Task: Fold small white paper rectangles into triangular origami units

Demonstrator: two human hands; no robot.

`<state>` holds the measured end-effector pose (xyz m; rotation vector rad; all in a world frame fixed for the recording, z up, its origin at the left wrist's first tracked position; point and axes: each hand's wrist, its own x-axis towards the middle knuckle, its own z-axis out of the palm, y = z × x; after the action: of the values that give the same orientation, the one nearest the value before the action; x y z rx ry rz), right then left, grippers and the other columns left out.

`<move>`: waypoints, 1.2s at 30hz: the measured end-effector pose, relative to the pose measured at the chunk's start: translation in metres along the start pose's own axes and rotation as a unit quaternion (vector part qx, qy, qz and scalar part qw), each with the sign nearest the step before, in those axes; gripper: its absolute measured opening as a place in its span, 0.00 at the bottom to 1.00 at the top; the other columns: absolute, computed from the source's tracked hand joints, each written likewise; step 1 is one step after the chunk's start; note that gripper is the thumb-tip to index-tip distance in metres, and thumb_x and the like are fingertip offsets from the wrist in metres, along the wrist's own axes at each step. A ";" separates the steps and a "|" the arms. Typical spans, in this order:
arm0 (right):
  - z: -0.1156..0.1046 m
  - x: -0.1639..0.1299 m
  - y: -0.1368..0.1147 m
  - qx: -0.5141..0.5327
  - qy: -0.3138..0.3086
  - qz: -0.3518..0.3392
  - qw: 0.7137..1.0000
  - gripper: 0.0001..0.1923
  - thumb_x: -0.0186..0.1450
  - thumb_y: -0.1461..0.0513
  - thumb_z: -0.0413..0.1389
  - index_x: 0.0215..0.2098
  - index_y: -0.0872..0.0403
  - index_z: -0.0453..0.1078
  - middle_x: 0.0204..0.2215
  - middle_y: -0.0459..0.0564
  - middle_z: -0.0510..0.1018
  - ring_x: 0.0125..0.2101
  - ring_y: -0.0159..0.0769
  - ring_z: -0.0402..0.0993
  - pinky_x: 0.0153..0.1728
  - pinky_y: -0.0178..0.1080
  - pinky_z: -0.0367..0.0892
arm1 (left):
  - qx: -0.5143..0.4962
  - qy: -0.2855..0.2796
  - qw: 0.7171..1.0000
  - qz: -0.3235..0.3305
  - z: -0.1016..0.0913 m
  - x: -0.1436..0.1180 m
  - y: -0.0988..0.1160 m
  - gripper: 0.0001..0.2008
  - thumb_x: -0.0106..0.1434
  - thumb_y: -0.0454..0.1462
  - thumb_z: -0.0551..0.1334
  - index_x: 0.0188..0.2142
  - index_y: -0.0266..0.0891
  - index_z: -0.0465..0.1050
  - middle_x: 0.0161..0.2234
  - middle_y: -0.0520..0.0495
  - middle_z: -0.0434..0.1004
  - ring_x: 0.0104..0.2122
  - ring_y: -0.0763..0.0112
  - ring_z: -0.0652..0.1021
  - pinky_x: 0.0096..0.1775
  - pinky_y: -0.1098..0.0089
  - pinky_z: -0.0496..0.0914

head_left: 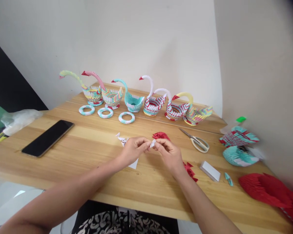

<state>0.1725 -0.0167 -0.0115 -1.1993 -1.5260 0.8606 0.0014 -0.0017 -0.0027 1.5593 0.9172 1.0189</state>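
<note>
Head view: folding of a small white paper piece in hand at mid-table.
Wooden table (pixel 88 143): six finished paper swans (pixel 133 100) stand along the far edge, three paper rings (pixel 105 112) before them; unassembled parts lie at the right edge. Left hand (pixel 132 150) and right hand (pixel 169 153) meet, fingertips pinched on the small white paper piece (pixel 152 143), held just above the centre.

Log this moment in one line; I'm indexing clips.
left hand + right hand: pinching white paper piece | above table | scissors right

Matt paper swans (pixel 132 100) (wooden table (pixel 88 146)).
</note>
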 end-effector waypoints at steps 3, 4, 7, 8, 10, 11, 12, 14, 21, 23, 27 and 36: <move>0.001 0.000 0.000 0.015 -0.001 0.014 1.000 0.10 0.60 0.56 0.57 0.33 0.54 0.74 0.27 0.47 0.77 0.28 0.34 0.72 0.33 0.36 0.68 | -0.098 -0.024 0.994 -0.041 0.002 0.003 -0.003 0.11 0.56 0.42 0.63 0.32 0.34 0.72 0.27 0.48 0.76 0.26 0.75 0.73 0.30 0.74 0.67; 0.002 0.000 0.000 0.018 -0.003 0.018 1.000 0.10 0.60 0.55 0.58 0.33 0.54 0.74 0.27 0.47 0.78 0.28 0.34 0.73 0.33 0.36 0.68 | -0.112 -0.025 0.992 -0.050 0.003 0.003 -0.005 0.12 0.54 0.42 0.64 0.32 0.34 0.72 0.28 0.47 0.77 0.26 0.75 0.74 0.30 0.74 0.67; 0.005 -0.001 -0.002 0.030 -0.007 0.024 0.999 0.11 0.60 0.55 0.58 0.34 0.54 0.74 0.29 0.48 0.79 0.29 0.35 0.74 0.33 0.37 0.70 | -0.134 -0.015 0.989 -0.063 0.004 0.005 -0.007 0.13 0.52 0.42 0.66 0.30 0.34 0.72 0.27 0.47 0.77 0.25 0.75 0.74 0.29 0.74 0.67; 0.005 -0.002 -0.002 0.032 -0.006 0.024 0.999 0.11 0.59 0.55 0.58 0.34 0.54 0.74 0.29 0.48 0.79 0.30 0.35 0.74 0.33 0.37 0.70 | -0.141 -0.011 0.988 -0.068 0.004 0.005 -0.007 0.13 0.52 0.43 0.66 0.29 0.34 0.72 0.26 0.48 0.77 0.25 0.75 0.73 0.29 0.74 0.68; 0.006 -0.003 -0.001 0.031 -0.003 0.018 0.999 0.11 0.60 0.55 0.58 0.36 0.53 0.73 0.29 0.48 0.79 0.30 0.35 0.75 0.33 0.37 0.70 | -0.156 -0.010 0.984 -0.083 0.003 0.005 -0.007 0.13 0.51 0.42 0.67 0.28 0.33 0.72 0.24 0.49 0.75 0.23 0.76 0.72 0.28 0.74 0.68; 0.006 -0.003 0.000 0.025 -0.002 0.011 1.000 0.11 0.60 0.55 0.58 0.37 0.53 0.73 0.30 0.48 0.79 0.30 0.35 0.75 0.33 0.37 0.70 | -0.166 -0.013 0.982 -0.092 0.002 0.005 -0.006 0.13 0.51 0.42 0.67 0.27 0.33 0.72 0.23 0.50 0.75 0.22 0.77 0.72 0.28 0.74 0.67; 0.006 -0.003 0.001 0.011 -0.001 -0.001 1.000 0.10 0.60 0.56 0.58 0.37 0.52 0.73 0.30 0.48 0.79 0.29 0.35 0.75 0.32 0.37 0.70 | -0.177 -0.017 0.979 -0.102 0.001 0.005 -0.006 0.12 0.51 0.42 0.67 0.27 0.34 0.72 0.22 0.50 0.74 0.22 0.77 0.72 0.28 0.74 0.67; 0.003 -0.003 0.002 -0.040 -0.004 -0.052 0.998 0.08 0.61 0.57 0.57 0.36 0.51 0.75 0.29 0.48 0.79 0.29 0.35 0.74 0.33 0.37 0.69 | -0.204 -0.028 0.971 -0.122 -0.002 0.005 -0.005 0.11 0.51 0.41 0.67 0.27 0.34 0.72 0.22 0.51 0.74 0.21 0.78 0.71 0.28 0.74 0.66; -0.005 -0.002 -0.001 -0.150 -0.024 -0.212 0.965 0.11 0.64 0.64 0.52 0.37 0.48 0.76 0.32 0.49 0.79 0.33 0.37 0.74 0.35 0.40 0.68 | -0.214 -0.057 0.970 -0.101 -0.005 0.005 0.000 0.13 0.55 0.43 0.65 0.30 0.32 0.74 0.26 0.48 0.75 0.24 0.76 0.72 0.30 0.74 0.67; -0.006 -0.002 -0.003 -0.147 -0.015 -0.194 0.970 0.09 0.64 0.63 0.53 0.37 0.48 0.76 0.33 0.49 0.80 0.34 0.37 0.75 0.37 0.40 0.68 | -0.137 -0.028 0.988 -0.064 -0.004 0.004 0.002 0.11 0.55 0.41 0.65 0.33 0.33 0.75 0.27 0.48 0.77 0.25 0.75 0.73 0.31 0.74 0.67; -0.007 -0.001 -0.006 -0.084 0.004 -0.087 0.993 0.08 0.63 0.59 0.56 0.38 0.50 0.75 0.33 0.49 0.80 0.33 0.37 0.76 0.38 0.39 0.70 | 0.036 0.037 0.998 0.046 -0.001 -0.001 0.006 0.08 0.58 0.37 0.63 0.35 0.35 0.77 0.32 0.45 0.80 0.31 0.70 0.76 0.35 0.71 0.68; -0.008 0.000 -0.003 -0.068 -0.029 -0.072 0.995 0.08 0.61 0.58 0.58 0.33 0.53 0.76 0.28 0.48 0.80 0.29 0.34 0.75 0.32 0.35 0.68 | 0.142 0.029 0.977 0.159 -0.001 -0.004 0.003 0.06 0.60 0.35 0.61 0.37 0.37 0.75 0.33 0.48 0.80 0.32 0.71 0.77 0.36 0.73 0.68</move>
<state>0.1794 -0.0173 -0.0068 -1.1530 -1.7179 0.7108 -0.0010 -0.0059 -0.0001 1.9713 0.8994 1.2009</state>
